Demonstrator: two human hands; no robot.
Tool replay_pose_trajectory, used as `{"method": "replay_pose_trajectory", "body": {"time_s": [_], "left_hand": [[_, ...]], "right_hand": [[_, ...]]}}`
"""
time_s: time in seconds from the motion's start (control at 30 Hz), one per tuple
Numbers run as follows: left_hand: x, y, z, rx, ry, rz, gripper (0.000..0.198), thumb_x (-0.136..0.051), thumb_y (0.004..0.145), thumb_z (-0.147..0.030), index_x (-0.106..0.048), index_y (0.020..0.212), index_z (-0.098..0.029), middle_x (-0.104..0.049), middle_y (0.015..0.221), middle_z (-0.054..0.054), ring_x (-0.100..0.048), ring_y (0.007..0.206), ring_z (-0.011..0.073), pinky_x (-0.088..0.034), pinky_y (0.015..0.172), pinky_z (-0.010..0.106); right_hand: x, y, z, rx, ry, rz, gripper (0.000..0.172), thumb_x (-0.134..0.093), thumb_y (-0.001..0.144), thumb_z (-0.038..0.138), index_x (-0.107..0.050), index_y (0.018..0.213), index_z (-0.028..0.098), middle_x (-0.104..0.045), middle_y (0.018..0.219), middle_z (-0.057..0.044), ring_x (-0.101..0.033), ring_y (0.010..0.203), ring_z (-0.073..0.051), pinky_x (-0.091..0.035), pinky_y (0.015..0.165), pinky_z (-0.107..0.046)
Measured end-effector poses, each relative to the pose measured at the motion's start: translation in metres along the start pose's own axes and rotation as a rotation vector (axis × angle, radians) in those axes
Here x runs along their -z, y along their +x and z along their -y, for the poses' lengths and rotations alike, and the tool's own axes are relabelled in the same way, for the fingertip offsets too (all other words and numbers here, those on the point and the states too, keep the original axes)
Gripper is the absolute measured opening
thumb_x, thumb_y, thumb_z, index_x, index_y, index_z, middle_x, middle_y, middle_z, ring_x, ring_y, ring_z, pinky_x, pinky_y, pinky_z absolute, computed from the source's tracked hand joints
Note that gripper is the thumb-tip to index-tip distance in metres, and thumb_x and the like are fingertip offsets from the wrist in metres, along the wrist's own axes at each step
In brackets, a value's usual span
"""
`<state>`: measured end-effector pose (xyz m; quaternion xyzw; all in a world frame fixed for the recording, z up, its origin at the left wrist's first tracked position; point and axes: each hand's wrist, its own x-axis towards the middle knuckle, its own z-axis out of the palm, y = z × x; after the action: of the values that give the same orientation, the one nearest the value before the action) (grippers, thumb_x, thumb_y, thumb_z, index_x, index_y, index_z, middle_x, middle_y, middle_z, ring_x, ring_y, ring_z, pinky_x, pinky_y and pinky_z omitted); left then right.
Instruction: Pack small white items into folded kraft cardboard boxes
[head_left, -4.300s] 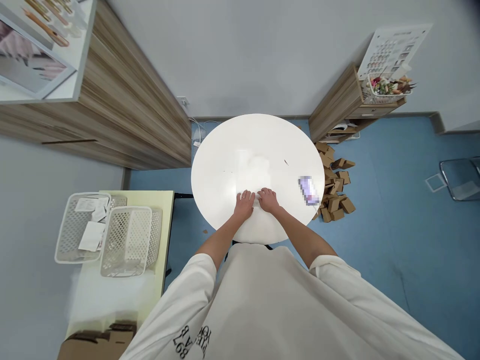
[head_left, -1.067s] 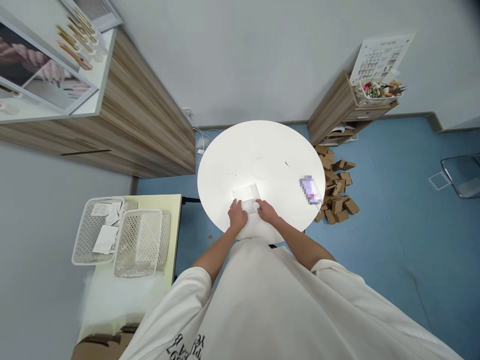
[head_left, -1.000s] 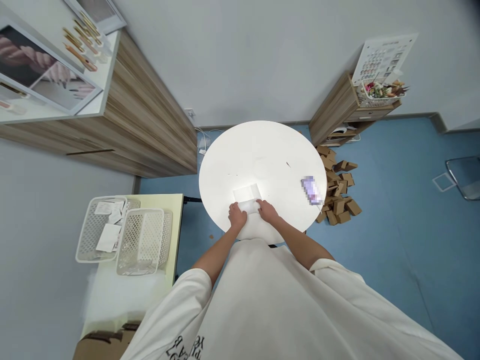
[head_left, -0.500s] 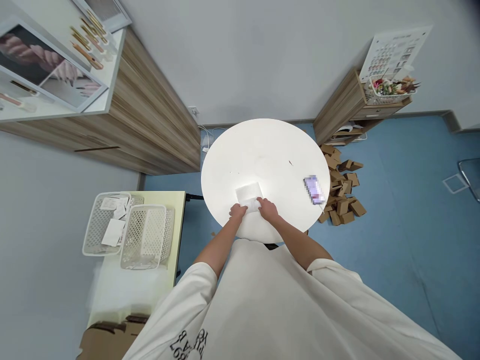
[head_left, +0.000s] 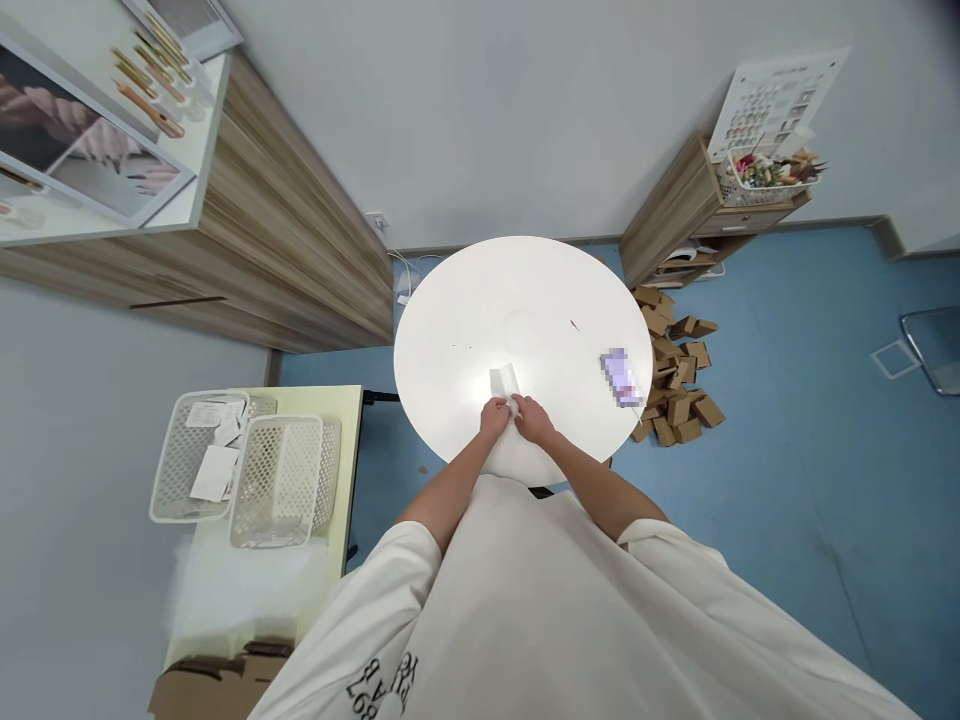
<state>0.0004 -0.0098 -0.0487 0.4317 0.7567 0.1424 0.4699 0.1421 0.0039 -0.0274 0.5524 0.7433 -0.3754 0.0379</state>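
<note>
A white sheet point(head_left: 505, 380), thin like paper, lies near the front edge of the round white table point(head_left: 525, 290), with its far part sticking out beyond my fingers. My left hand point(head_left: 495, 416) is closed on the sheet's left side. Close beside it, my right hand point(head_left: 533, 418) pinches the sheet's right side. The two hands almost touch, and the sheet looks folded or gathered between them. The fingertips partly hide its near end.
A phone-like purple object point(head_left: 621, 379), blurred, lies on the table's right. Small brown boxes point(head_left: 679, 405) are heaped on the floor at right. White baskets point(head_left: 277, 480) stand on a side table point(head_left: 346, 400) at left. A wooden cabinet point(head_left: 292, 200) rises behind it.
My left hand has moved right, closer to my right hand. The white sheet, wide and flatter before, now looks narrower and folded. The view has shifted slightly.
</note>
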Motion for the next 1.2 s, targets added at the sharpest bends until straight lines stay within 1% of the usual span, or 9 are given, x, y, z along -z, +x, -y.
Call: {"method": "replay_pose_trajectory", "body": {"time_s": [0.1, 0.23, 0.37, 0.5, 0.63, 0.73, 0.9, 1.07, 1.2], "left_hand": [[0.0, 0.001, 0.004, 0.042, -0.138, 0.055, 0.033, -0.046, 0.091, -0.014, -0.06, 0.121, -0.019, -0.073, 0.111, 0.006, -0.07, 0.094, 0.0138, -0.053, 0.086, 0.028], [0.005, -0.005, 0.006, -0.009, -0.064, 0.095, 0.047, -0.047, 0.088, -0.011, -0.052, 0.132, -0.024, -0.07, 0.113, 0.003, -0.069, 0.096, 0.012, -0.052, 0.088, 0.027], [0.014, -0.015, 0.004, -0.181, 0.218, 0.037, 0.056, -0.047, 0.085, -0.011, -0.049, 0.14, -0.025, -0.06, 0.128, 0.009, -0.061, 0.116, 0.0201, -0.048, 0.098, 0.035], [0.023, -0.022, 0.007, -0.432, 0.563, 0.066, 0.074, -0.057, 0.077, -0.012, -0.04, 0.148, -0.025, -0.038, 0.155, 0.011, -0.036, 0.141, 0.0311, -0.034, 0.112, 0.046], [0.023, -0.021, 0.01, -0.51, 0.679, 0.073, 0.077, -0.052, 0.077, -0.007, -0.033, 0.15, -0.021, -0.03, 0.161, 0.012, -0.027, 0.146, 0.0313, -0.024, 0.115, 0.049], [0.024, -0.016, 0.008, -0.518, 0.675, 0.05, 0.072, -0.049, 0.078, -0.005, -0.035, 0.147, -0.02, -0.039, 0.155, 0.014, -0.031, 0.144, 0.0288, -0.021, 0.114, 0.048], [0.033, -0.007, 0.003, -0.458, 0.636, 0.15, 0.063, -0.061, 0.075, -0.023, -0.047, 0.136, -0.021, -0.055, 0.138, 0.013, -0.045, 0.132, 0.0308, -0.026, 0.111, 0.049], [0.041, 0.003, 0.002, -0.299, 0.507, 0.196, 0.044, -0.051, 0.086, -0.037, -0.056, 0.129, -0.027, -0.047, 0.148, 0.009, -0.041, 0.137, 0.0315, -0.031, 0.111, 0.049], [0.042, 0.006, 0.003, -0.16, 0.261, 0.185, 0.046, -0.042, 0.094, -0.042, -0.048, 0.137, -0.026, -0.049, 0.148, 0.009, -0.047, 0.134, 0.0287, -0.036, 0.11, 0.047]], "right_hand": [[0.006, -0.007, -0.004, 0.07, 0.044, 0.0, 0.054, -0.043, 0.093, 0.013, -0.036, 0.146, 0.022, -0.059, 0.115, -0.008, -0.056, 0.1, -0.021, -0.043, 0.086, -0.031], [0.009, -0.015, -0.007, 0.18, -0.052, 0.057, 0.043, -0.045, 0.092, 0.011, -0.052, 0.132, 0.023, -0.055, 0.118, -0.008, -0.054, 0.1, -0.021, -0.043, 0.089, -0.031], [0.005, -0.018, -0.008, 0.157, -0.142, 0.035, 0.044, -0.043, 0.092, 0.008, -0.057, 0.131, 0.022, -0.051, 0.128, -0.011, -0.052, 0.11, -0.023, -0.042, 0.094, -0.033], [0.0, -0.021, -0.008, 0.124, -0.182, -0.001, 0.052, -0.048, 0.088, 0.006, -0.054, 0.136, 0.026, -0.038, 0.149, -0.01, -0.043, 0.127, -0.027, -0.039, 0.101, -0.039], [-0.005, -0.022, -0.007, 0.129, -0.155, 0.019, 0.06, -0.046, 0.084, 0.001, -0.049, 0.139, 0.024, -0.028, 0.157, -0.009, -0.042, 0.129, -0.025, -0.038, 0.104, -0.038], [-0.005, -0.021, -0.004, 0.116, -0.177, 0.016, 0.061, -0.047, 0.083, 0.001, -0.049, 0.138, 0.024, -0.03, 0.156, -0.009, -0.041, 0.128, -0.025, -0.038, 0.104, -0.038], [0.003, -0.017, 0.001, 0.154, -0.237, -0.014, 0.047, -0.048, 0.088, 0.007, -0.054, 0.132, 0.024, -0.047, 0.137, -0.011, -0.048, 0.116, -0.026, -0.04, 0.097, -0.036], [0.02, -0.012, 0.005, 0.246, -0.249, 0.044, 0.036, -0.045, 0.098, 0.02, -0.054, 0.133, 0.026, -0.052, 0.128, -0.01, -0.055, 0.104, -0.023, -0.04, 0.094, -0.035], [0.035, 0.008, 0.014, 0.203, -0.23, 0.042, 0.038, -0.039, 0.103, 0.026, -0.048, 0.14, 0.025, -0.054, 0.126, -0.01, -0.058, 0.1, -0.021, -0.043, 0.088, -0.031]]}}
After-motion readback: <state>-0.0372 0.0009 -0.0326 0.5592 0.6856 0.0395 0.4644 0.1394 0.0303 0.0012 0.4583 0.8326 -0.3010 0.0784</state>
